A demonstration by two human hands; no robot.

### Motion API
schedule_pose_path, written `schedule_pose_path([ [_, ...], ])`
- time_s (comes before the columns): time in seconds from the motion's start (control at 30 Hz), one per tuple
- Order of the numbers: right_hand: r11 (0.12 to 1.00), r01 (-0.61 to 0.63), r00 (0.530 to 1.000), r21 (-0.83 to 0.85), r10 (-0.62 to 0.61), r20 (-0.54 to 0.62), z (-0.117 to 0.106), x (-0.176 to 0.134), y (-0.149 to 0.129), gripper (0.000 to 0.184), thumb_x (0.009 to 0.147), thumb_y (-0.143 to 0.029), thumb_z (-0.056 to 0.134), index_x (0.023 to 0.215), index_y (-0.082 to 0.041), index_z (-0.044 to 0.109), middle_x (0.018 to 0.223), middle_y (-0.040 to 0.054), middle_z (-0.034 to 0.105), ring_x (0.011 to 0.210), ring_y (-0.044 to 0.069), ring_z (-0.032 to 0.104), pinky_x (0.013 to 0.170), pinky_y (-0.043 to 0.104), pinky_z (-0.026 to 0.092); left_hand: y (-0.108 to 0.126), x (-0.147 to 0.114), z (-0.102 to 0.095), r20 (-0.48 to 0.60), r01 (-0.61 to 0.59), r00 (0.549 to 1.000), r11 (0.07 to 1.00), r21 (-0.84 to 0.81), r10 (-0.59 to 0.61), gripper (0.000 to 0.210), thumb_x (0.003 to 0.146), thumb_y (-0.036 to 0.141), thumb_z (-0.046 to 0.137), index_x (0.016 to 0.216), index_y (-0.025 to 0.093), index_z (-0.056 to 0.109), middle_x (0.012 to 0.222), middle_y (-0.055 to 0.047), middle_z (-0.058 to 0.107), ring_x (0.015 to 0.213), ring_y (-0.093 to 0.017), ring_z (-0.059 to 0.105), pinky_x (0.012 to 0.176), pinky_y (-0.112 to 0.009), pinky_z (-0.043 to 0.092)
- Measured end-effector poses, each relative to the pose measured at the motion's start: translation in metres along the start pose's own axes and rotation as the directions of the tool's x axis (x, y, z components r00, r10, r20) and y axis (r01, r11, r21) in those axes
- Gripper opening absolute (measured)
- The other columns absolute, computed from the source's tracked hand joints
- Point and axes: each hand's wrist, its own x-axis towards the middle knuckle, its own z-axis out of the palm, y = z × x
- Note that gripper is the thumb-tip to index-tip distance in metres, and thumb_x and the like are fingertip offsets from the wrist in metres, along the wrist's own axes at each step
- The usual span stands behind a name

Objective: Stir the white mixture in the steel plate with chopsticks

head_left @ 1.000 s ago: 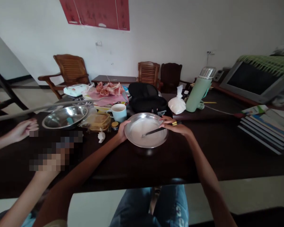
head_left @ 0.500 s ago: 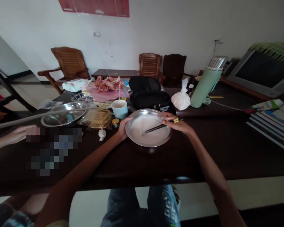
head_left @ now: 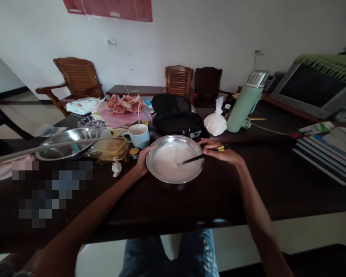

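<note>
A shallow metal basin [head_left: 175,180] sits on the dark table in front of me, holding a pale, milky mixture [head_left: 164,163]. My left hand [head_left: 143,161] is closed on the basin's left rim. At the right side, my right hand [head_left: 220,152] grips a pair of black chopsticks [head_left: 194,157] with yellow-marked upper ends. Their tips dip into the mixture near the basin's middle, and the surface there is swirled.
Behind the basin are a black case [head_left: 177,119], a light blue mug [head_left: 139,135] and a tied bag of white powder [head_left: 216,122]. A green thermos [head_left: 243,107] stands at right. Another metal bowl [head_left: 66,154], a small jar [head_left: 134,153] and another person's hand [head_left: 7,169] are at left.
The chopstick tips have moved rightward within the mixture, and my right hand has shifted right relative to the basin. My left hand keeps its grip. The whole view has shifted slightly.
</note>
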Motion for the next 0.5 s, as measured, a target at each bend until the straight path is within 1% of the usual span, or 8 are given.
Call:
schedule_pose_path([
  [0.07, 1.0, 0.011, 1.0, 0.016, -0.011, 0.013, 0.016, 0.007, -0.002, 0.032, 0.094, -0.059, 0.071, 0.086, -0.03, 0.081, 0.137, 0.0063, 0.072, 0.147, 0.032, 0.055, 0.127, 0.053, 0.041, 0.0, 0.0, -0.001, -0.028, -0.006, 1.0, 1.0, -0.002, 0.006, 0.013, 0.092, 0.017, 0.064, 0.093, 0.013, 0.076, 0.064, -0.002, 0.073, 0.065, -0.021, 0.07, 0.07, -0.03, 0.058],
  [0.17, 1.0, 0.001, 0.996, -0.006, -0.001, -0.089, 0.03, 0.015, -0.001, 0.03, 0.095, -0.055, 0.07, 0.09, -0.028, 0.081, 0.134, 0.0087, 0.072, 0.139, 0.031, 0.061, 0.124, 0.054, 0.044, -0.001, 0.003, -0.003, -0.014, -0.013, 1.0, 1.0, -0.01, 0.013, 0.008, 0.084, 0.02, 0.073, 0.088, 0.014, 0.075, 0.063, -0.001, 0.072, 0.064, -0.021, 0.07, 0.068, -0.029, 0.057],
  [0.23, 1.0, -0.004, 0.989, -0.024, 0.001, -0.151, 0.022, 0.011, 0.001, 0.027, 0.096, -0.052, 0.069, 0.089, -0.028, 0.08, 0.134, 0.0079, 0.073, 0.137, 0.03, 0.062, 0.124, 0.054, 0.043, -0.002, 0.006, -0.005, 0.005, -0.011, 1.0, 1.0, -0.005, 0.011, 0.009, 0.08, 0.021, 0.077, 0.084, 0.014, 0.074, 0.065, -0.002, 0.073, 0.062, -0.021, 0.069, 0.067, -0.029, 0.057],
  [0.3, 1.0, -0.01, 0.986, -0.024, 0.006, -0.165, 0.004, 0.003, 0.002, 0.027, 0.096, -0.051, 0.069, 0.086, -0.029, 0.08, 0.133, 0.006, 0.075, 0.14, 0.03, 0.061, 0.126, 0.054, 0.041, -0.003, 0.007, -0.006, 0.008, -0.019, 1.0, 1.0, -0.008, 0.019, 0.008, 0.08, 0.021, 0.076, 0.08, 0.014, 0.073, 0.065, -0.003, 0.074, 0.06, -0.019, 0.068, 0.065, -0.028, 0.056],
  [0.37, 1.0, -0.01, 0.995, -0.001, 0.01, -0.101, -0.011, -0.005, 0.0, 0.028, 0.095, -0.053, 0.07, 0.084, -0.029, 0.081, 0.132, 0.0051, 0.076, 0.143, 0.031, 0.058, 0.128, 0.053, 0.039, -0.003, 0.006, -0.004, 0.008, -0.027, 1.0, 1.0, -0.013, 0.027, 0.006, 0.08, 0.02, 0.074, 0.077, 0.014, 0.073, 0.065, -0.003, 0.073, 0.059, -0.02, 0.068, 0.064, -0.028, 0.056],
  [0.4, 1.0, -0.007, 0.999, 0.018, 0.008, -0.048, -0.015, -0.008, -0.001, 0.029, 0.095, -0.054, 0.07, 0.084, -0.03, 0.081, 0.133, 0.0048, 0.076, 0.145, 0.031, 0.058, 0.128, 0.053, 0.039, -0.003, 0.005, -0.003, 0.01, -0.031, 0.999, 0.999, -0.016, 0.031, 0.006, 0.081, 0.019, 0.073, 0.077, 0.014, 0.073, 0.065, -0.003, 0.074, 0.059, -0.02, 0.068, 0.064, -0.028, 0.056],
  [0.43, 0.999, -0.001, 1.0, 0.038, 0.001, 0.013, -0.014, -0.008, -0.003, 0.029, 0.095, -0.055, 0.07, 0.085, -0.03, 0.082, 0.133, 0.0046, 0.076, 0.144, 0.031, 0.058, 0.127, 0.052, 0.04, -0.003, 0.004, -0.002, 0.011, -0.034, 0.999, 0.999, -0.02, 0.034, 0.007, 0.083, 0.019, 0.072, 0.077, 0.015, 0.074, 0.065, -0.003, 0.074, 0.059, -0.02, 0.068, 0.064, -0.028, 0.056],
  [0.5, 0.997, 0.027, 0.993, 0.066, -0.034, 0.113, -0.001, -0.003, -0.008, 0.031, 0.095, -0.058, 0.07, 0.088, -0.03, 0.082, 0.132, 0.0048, 0.076, 0.141, 0.03, 0.061, 0.125, 0.051, 0.044, -0.002, 0.001, 0.0, 0.02, -0.033, 0.999, 0.999, -0.031, 0.034, 0.011, 0.086, 0.017, 0.067, 0.078, 0.014, 0.075, 0.064, -0.003, 0.073, 0.06, -0.021, 0.069, 0.065, -0.029, 0.057],
])
